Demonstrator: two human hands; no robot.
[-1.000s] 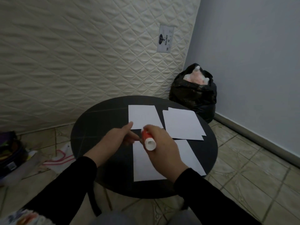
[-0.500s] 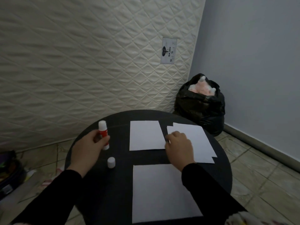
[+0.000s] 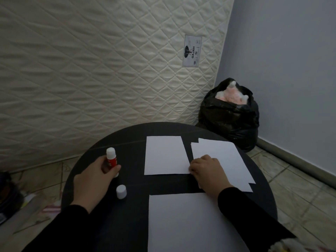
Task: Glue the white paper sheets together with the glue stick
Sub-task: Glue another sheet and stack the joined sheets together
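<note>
One red-bodied glue stick with a white top end (image 3: 111,158) stands nearly upright on the left part of the round black surface (image 3: 127,142), its lower end resting there. The left hand (image 3: 94,179) wraps it, the fingers closed around the red barrel, the thumb tip pressed against its right side. One small white cylindrical cap (image 3: 121,191) stands apart from the stick, just beside the left hand on its near right, so the stick is uncapped.

Three groups of white paper lie flat on the surface. One small white rectangular sheet (image 3: 165,155) lies at the centre, toward the far edge. To its right lies a stack of white sheets (image 3: 225,160), at least two, since offset corners show at the far left and near right; the exact count cannot be told. One larger white sheet (image 3: 185,222) lies nearest the person and runs out of the bottom of the view.

The right hand (image 3: 207,171) lies palm down on the left near part of the stack, its fingers curled against the paper's edge; whether they pinch a sheet cannot be told. Both arms wear black sleeves.

Behind the surface leans one cream quilted mattress (image 3: 91,70) bearing one label (image 3: 191,51). One black plastic bag (image 3: 229,117) with pinkish-white filling sits in the corner on the tiled floor (image 3: 291,197)
</note>
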